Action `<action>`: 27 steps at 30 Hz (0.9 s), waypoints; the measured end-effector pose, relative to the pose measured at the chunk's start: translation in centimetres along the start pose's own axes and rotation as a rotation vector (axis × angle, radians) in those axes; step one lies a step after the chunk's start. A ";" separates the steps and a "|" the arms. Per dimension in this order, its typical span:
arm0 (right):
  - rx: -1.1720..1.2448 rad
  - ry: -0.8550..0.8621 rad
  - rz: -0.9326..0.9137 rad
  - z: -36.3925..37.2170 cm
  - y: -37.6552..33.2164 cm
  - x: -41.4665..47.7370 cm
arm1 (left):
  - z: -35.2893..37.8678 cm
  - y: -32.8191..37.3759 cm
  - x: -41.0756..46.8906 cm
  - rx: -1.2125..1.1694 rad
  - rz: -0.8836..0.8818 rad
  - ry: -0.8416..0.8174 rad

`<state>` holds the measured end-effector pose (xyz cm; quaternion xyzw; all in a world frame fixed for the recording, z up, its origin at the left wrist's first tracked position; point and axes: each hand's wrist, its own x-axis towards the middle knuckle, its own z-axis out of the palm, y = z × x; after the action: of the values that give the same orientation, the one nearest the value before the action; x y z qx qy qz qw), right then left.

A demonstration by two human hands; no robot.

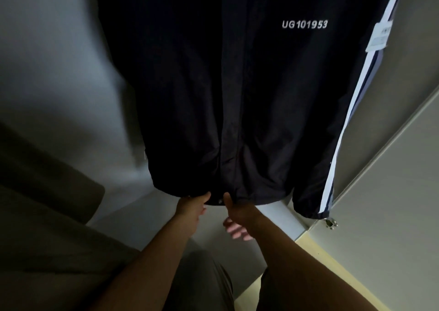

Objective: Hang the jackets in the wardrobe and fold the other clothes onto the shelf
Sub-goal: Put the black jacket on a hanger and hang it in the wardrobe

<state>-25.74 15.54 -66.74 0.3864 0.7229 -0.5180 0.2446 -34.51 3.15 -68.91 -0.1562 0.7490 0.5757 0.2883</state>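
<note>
Hanging mid-frame, the dark jacket [237, 96] seems done; left hand [191, 207] pinches its hem, right hand [238, 215] thumbs it, grip unclear; folding likely remains.

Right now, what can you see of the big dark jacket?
The jacket is dark, almost black, of thin smooth-looking cloth, hanging straight down, front closed. White letters read UG101953 on the chest; white and grey stripes run down one sleeve, with a paper tag there. The left hand pinches the hem; the right hand touches it with the thumb.
</note>
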 end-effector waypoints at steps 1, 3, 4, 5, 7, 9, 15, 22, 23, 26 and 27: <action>-0.161 0.090 -0.102 -0.5 -0.4 0.4 | 0.2 0.4 0.1 0.043 -0.024 -0.009; -0.438 0.286 -0.289 -1.9 -1.8 0.6 | 0.7 1.6 0.2 0.117 -0.048 -0.022; -0.455 0.371 -0.337 -2.7 -2.8 0.4 | 1.0 2.5 0.4 0.132 -0.038 -0.017; -0.419 0.431 -0.375 -3.7 -3.8 0.2 | 1.3 3.4 0.5 0.132 -0.009 -0.010; -0.350 0.517 -0.471 -5.8 -6.1 -1.0 | 2.0 5.9 0.4 0.122 0.103 -0.010; -0.279 0.615 -0.575 -8.0 -8.7 -2.8 | 2.6 8.9 -0.4 0.122 0.288 0.002; -0.141 0.901 -0.957 -13.7 -16.2 -10.5 | 3.6 19.5 -6.5 0.073 0.842 0.159; -0.208 1.449 -1.290 -22.2 -23.2 -21.2 | 2.7 33.1 -16.8 0.077 1.351 0.278; -0.227 1.542 -1.302 -23.3 -24.1 -22.6 | 2.5 34.8 -18.3 0.087 1.425 0.295; -0.268 1.767 -1.252 -26.1 -26.4 -25.6 | 1.8 38.6 -21.4 0.086 1.553 0.339; -0.280 1.797 -1.225 -26.9 -27.0 -26.3 | 1.4 39.5 -22.0 0.067 1.578 0.359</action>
<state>-31.10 28.27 -22.59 0.1673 0.7594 0.0055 -0.6287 -39.28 13.68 -25.17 0.3369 0.6903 0.5530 -0.3229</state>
